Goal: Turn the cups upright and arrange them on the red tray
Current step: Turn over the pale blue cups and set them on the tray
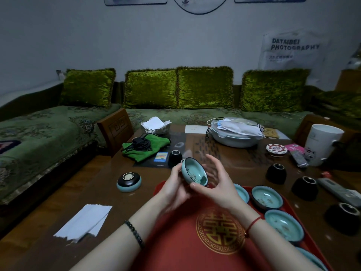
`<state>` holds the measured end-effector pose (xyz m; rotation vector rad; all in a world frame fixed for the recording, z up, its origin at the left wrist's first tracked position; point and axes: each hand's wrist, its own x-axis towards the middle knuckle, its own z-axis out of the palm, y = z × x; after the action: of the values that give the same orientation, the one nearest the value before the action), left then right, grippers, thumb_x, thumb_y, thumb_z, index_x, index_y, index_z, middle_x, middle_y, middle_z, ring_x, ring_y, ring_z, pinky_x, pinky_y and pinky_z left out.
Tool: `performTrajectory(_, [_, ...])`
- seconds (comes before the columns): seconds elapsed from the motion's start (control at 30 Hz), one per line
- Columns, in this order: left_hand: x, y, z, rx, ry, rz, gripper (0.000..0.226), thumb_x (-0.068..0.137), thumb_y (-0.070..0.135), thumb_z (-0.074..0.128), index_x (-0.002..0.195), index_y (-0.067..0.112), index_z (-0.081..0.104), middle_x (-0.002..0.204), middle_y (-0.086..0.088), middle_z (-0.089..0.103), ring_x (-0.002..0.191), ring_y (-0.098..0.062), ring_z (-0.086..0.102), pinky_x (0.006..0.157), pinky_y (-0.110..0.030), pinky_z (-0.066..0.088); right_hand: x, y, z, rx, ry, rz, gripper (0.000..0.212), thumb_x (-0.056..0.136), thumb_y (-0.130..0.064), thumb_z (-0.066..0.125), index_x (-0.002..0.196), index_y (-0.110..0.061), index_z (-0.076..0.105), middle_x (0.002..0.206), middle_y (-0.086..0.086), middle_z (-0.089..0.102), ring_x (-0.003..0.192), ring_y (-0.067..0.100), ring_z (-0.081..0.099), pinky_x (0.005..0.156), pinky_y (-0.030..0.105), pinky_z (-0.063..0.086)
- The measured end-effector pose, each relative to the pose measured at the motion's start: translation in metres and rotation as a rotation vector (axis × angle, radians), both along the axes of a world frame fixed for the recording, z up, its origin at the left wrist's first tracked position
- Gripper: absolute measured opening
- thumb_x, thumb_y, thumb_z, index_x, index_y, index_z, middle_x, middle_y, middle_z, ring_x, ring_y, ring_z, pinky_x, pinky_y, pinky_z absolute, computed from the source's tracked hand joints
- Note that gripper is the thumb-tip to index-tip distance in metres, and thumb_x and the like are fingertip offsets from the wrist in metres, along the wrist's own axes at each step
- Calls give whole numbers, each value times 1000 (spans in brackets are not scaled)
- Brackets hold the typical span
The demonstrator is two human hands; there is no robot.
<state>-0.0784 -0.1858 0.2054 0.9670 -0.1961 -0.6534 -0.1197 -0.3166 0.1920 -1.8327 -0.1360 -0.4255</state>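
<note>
A shallow celadon cup [194, 171], black outside, is held tilted above the far edge of the red tray [175, 231]. My left hand [176, 184] grips it from below left. My right hand [213, 178] pinches its near rim with the thumb, fingers spread behind it. Several celadon cups stand upright along the tray's right side, one of them [267, 196] at the far end. One shallow cup [129, 181] lies upside down on the table to the left. Several black cups, such as one [276, 173] at the right and one [174, 157] behind my hands, sit upside down.
A white folded paper [86, 222] lies at the near left. A green cloth with a black cable [145, 146], a lidded grey dish [235, 132], a white mug [322, 143] and remote controls [340, 191] stand around the table. A green sofa lies behind.
</note>
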Motion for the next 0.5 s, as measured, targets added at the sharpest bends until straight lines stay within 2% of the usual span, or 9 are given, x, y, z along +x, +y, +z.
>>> performTrajectory(0.07, [-12, -8, 0, 38, 13, -10, 47, 93, 40, 27, 95, 9, 62, 91, -13, 68, 77, -21, 65, 57, -27, 58, -13, -11, 3, -76, 12, -21, 84, 58, -21, 84, 123, -42, 36, 127, 4, 54, 121, 17, 51, 106, 40, 40])
performTrajectory(0.1, [-18, -13, -1, 53, 18, -16, 47, 93, 41, 27, 96, 9, 62, 93, -13, 66, 76, -21, 66, 56, -27, 58, -20, -16, 4, -118, 18, -34, 85, 57, -23, 84, 125, -39, 35, 127, 3, 55, 121, 17, 51, 106, 39, 40])
performTrajectory(0.17, [-28, -22, -6, 81, 16, -24, 46, 95, 42, 28, 94, 10, 62, 92, -10, 67, 71, -17, 69, 57, -27, 58, -32, -28, 4, -207, 28, -65, 87, 55, -28, 83, 126, -40, 34, 121, -5, 56, 116, 11, 52, 101, 22, 40])
performTrajectory(0.23, [-38, -29, -9, 122, -2, -28, 43, 95, 40, 30, 92, 11, 62, 88, -8, 68, 63, -12, 70, 55, -25, 57, -44, -37, 2, -309, 34, -79, 88, 54, -31, 82, 126, -41, 33, 110, -14, 55, 109, 3, 53, 87, 0, 35])
performTrajectory(0.3, [-44, -34, -15, 247, -95, -14, 34, 95, 35, 34, 100, 13, 59, 93, -8, 66, 69, -11, 69, 56, -26, 55, -54, -46, -1, -392, 49, -91, 91, 53, -32, 82, 129, -34, 32, 105, -15, 52, 104, 1, 51, 79, -6, 31])
performTrajectory(0.37, [-50, -37, -20, 384, -235, -22, 24, 96, 26, 37, 110, 14, 52, 90, -3, 66, 73, -11, 64, 55, -23, 49, -63, -55, -4, -461, 79, -103, 93, 54, -34, 81, 132, -30, 30, 108, -11, 51, 105, 3, 50, 78, -3, 31])
performTrajectory(0.43, [-56, -40, -27, 420, -299, -66, 20, 95, 15, 41, 114, 11, 46, 62, 8, 64, 48, 2, 57, 41, -12, 41, -71, -63, -8, -499, 118, -108, 93, 54, -37, 79, 131, -30, 29, 110, -13, 49, 109, 5, 49, 79, 1, 33])
performTrajectory(0.47, [-59, -41, -31, 440, -316, -83, 21, 94, 12, 44, 115, 10, 46, 58, 10, 61, 40, 3, 53, 37, -10, 38, -75, -66, -10, -513, 137, -105, 93, 53, -38, 78, 131, -31, 29, 111, -14, 48, 112, 5, 48, 83, 3, 34])
performTrajectory(0.5, [-62, -43, -33, 477, -340, -89, 25, 92, 11, 47, 117, 11, 46, 64, 8, 60, 41, 4, 54, 40, -10, 41, -79, -69, -13, -533, 153, -102, 93, 52, -41, 78, 130, -31, 28, 113, -13, 48, 115, 5, 47, 89, 10, 36])
